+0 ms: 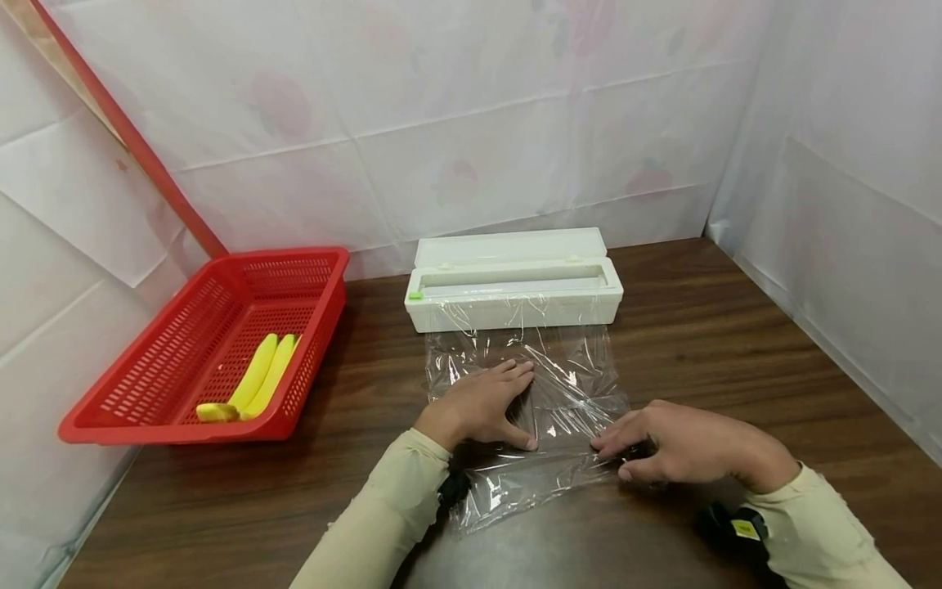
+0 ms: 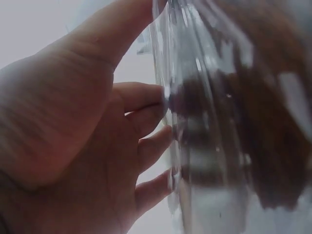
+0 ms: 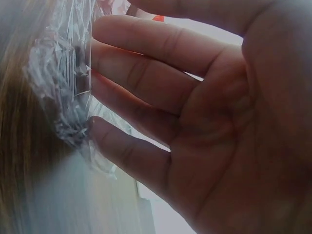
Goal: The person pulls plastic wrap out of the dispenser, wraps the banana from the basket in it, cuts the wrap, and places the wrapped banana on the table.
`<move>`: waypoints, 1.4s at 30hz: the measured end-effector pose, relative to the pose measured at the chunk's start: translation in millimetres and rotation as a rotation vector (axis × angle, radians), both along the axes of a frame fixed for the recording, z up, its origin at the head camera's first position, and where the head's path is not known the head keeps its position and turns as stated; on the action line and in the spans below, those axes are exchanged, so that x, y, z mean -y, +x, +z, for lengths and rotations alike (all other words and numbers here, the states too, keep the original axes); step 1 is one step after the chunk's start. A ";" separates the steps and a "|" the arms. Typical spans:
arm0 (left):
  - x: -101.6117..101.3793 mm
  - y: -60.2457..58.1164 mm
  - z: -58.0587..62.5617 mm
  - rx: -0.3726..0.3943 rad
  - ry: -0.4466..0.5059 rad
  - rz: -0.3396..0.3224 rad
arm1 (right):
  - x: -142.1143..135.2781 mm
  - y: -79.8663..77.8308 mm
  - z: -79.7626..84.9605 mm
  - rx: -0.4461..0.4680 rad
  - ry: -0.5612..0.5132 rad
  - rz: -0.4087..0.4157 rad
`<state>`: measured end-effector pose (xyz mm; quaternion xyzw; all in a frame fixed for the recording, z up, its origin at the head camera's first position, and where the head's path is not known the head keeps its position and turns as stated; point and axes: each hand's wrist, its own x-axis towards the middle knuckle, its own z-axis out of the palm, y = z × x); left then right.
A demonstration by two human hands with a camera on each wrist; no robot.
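A sheet of clear cling film [image 1: 562, 401] stretches from a white dispenser box [image 1: 515, 315] across the brown table toward the person, wrinkled and shiny. My left hand [image 1: 482, 405] lies on the film's left part, fingers spread and thumb apart. In the left wrist view, its fingertips [image 2: 158, 187] press against the film. At the film's right edge, my right hand [image 1: 684, 446] reaches in with nearly straight fingers. The right wrist view has those fingertips [image 3: 100, 126] touching bunched, crinkled film, with the palm bare.
A red plastic basket [image 1: 191, 433] stands at the left, with yellow bananas [image 1: 253, 376] inside. The dispenser's lid [image 1: 511, 245] is raised, and a small green piece [image 1: 415, 295] sits on its front left corner. White patterned sheeting [image 1: 456, 123] hangs behind the table and at its sides.
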<state>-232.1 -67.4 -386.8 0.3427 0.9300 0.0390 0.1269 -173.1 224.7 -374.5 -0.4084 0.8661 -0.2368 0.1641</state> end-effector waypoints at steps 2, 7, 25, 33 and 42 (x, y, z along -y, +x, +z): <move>0.1 0.9 0.5 0.005 -0.001 0.006 | -0.5 0.3 -0.1 0.005 -0.001 0.003; 0.3 2.1 1.1 0.003 -0.020 0.030 | -2.0 0.7 0.9 0.015 -0.005 0.009; 0.7 1.8 0.1 -0.008 -0.026 0.053 | -10.7 2.6 5.2 0.093 -0.069 0.038; 2.8 2.7 -4.2 -0.064 0.039 0.014 | -15.3 -5.1 0.5 -0.024 -0.230 -0.128; 1.0 2.7 -0.9 -0.197 0.123 -0.051 | -13.2 -11.4 -5.9 -0.057 -0.209 -0.206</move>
